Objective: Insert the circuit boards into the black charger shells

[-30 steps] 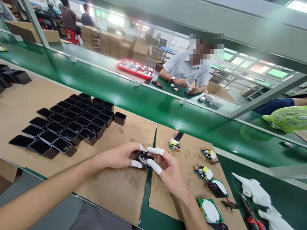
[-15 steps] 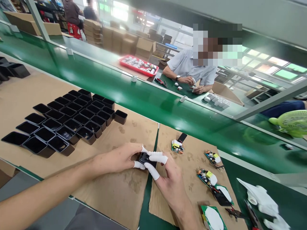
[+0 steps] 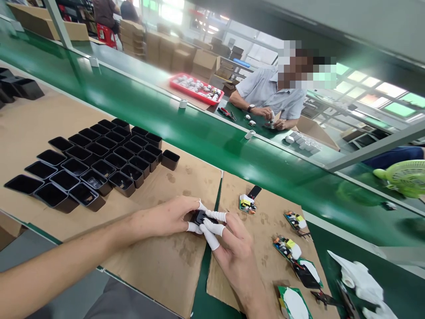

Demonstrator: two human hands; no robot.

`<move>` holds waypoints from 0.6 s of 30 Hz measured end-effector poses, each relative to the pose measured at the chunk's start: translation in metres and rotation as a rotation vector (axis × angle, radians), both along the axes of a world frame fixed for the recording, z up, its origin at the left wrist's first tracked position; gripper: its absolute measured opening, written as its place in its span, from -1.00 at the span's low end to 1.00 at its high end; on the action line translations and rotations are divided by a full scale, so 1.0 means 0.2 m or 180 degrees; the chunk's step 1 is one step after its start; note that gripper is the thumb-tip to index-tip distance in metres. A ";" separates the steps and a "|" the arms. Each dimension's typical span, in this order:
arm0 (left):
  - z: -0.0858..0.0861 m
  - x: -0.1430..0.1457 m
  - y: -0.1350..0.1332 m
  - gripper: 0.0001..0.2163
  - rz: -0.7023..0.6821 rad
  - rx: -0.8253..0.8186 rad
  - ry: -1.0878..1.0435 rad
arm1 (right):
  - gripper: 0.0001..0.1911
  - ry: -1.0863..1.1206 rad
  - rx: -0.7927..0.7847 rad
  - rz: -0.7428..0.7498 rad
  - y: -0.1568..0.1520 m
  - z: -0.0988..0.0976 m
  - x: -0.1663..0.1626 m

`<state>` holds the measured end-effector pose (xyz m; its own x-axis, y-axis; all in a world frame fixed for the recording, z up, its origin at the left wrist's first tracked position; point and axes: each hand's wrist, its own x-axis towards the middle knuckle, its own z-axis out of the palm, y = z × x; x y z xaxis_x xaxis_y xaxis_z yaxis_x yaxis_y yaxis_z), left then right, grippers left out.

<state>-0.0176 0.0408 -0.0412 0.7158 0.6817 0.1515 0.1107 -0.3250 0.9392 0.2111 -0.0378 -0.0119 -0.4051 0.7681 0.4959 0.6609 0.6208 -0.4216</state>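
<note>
Case point(image 3: 200, 216), small and black, at near centre, just over the seam between two cardboard sheets point(image 3: 159, 261). Left hand point(image 3: 166, 218) and right hand point(image 3: 234, 250) both pinch it, with cot-covered fingertips point(image 3: 212, 228) closed on its top and sides. Judged light, rigid plastic, with smooth walls that are probably slick bare-handed; the cots should help. Best grip is on opposite side walls. Open cases point(image 3: 96, 164) in rows at far left. Circuit boards point(image 3: 287, 248) lie to the right.
</note>
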 end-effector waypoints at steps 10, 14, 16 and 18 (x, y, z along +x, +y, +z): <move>0.02 -0.13 0.10 -0.59 0.0397 -0.0101 -0.0056 | -0.55 -0.0149 -0.0125 0.0129 -0.01 -0.08 0.05; 0.01 -0.13 0.15 -0.66 0.0893 0.0003 -0.0061 | -0.60 0.0037 -0.0040 0.0159 -0.02 -0.01 0.00; 0.02 -0.12 0.16 -0.69 0.1152 0.0059 -0.0083 | -0.56 0.0095 -0.0061 0.0135 -0.05 0.02 -0.04; 0.03 -0.11 0.16 -0.71 0.1378 0.0096 -0.0104 | -0.52 0.0208 -0.0049 0.0025 -0.09 0.01 -0.09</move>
<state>-0.0403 0.0722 -0.0346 0.3595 0.9128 0.1938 0.2131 -0.2825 0.9353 0.1926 -0.0551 -0.0094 -0.3783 0.7727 0.5097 0.6267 0.6190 -0.4733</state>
